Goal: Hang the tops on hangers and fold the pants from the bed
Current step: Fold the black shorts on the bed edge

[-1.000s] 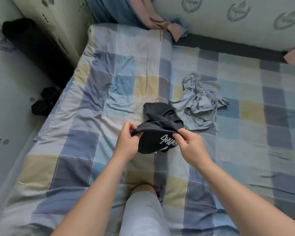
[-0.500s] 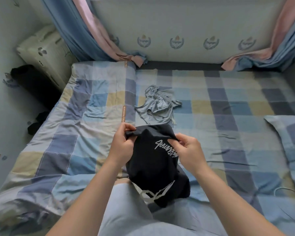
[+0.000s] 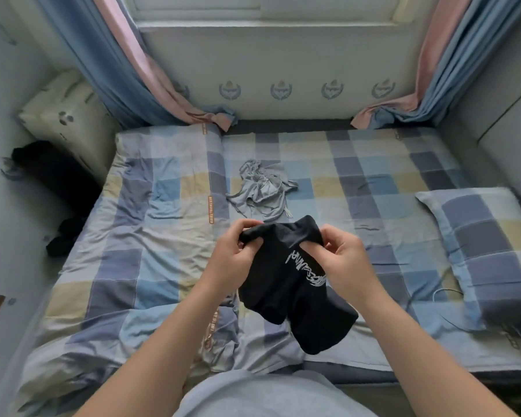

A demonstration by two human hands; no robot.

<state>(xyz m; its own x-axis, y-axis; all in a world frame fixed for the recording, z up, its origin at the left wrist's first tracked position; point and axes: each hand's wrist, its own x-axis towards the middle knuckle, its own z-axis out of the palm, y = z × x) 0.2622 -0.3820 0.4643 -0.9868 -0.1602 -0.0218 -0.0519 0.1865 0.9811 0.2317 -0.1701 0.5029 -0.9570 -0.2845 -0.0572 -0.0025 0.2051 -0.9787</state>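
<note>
The black shorts (image 3: pixel 289 296) have come up off the bed (image 3: pixel 133 236) and now hang in the air over its near edge, both legs dangling down. The left hand (image 3: pixel 232 260) pinches the top edge on one side, fingers curled round the cloth. The right hand (image 3: pixel 343 260) grips the other side. A crumpled grey top (image 3: pixel 262 188) lies on the bed just behind. A pillow (image 3: pixel 487 251) sits to the right.
</note>
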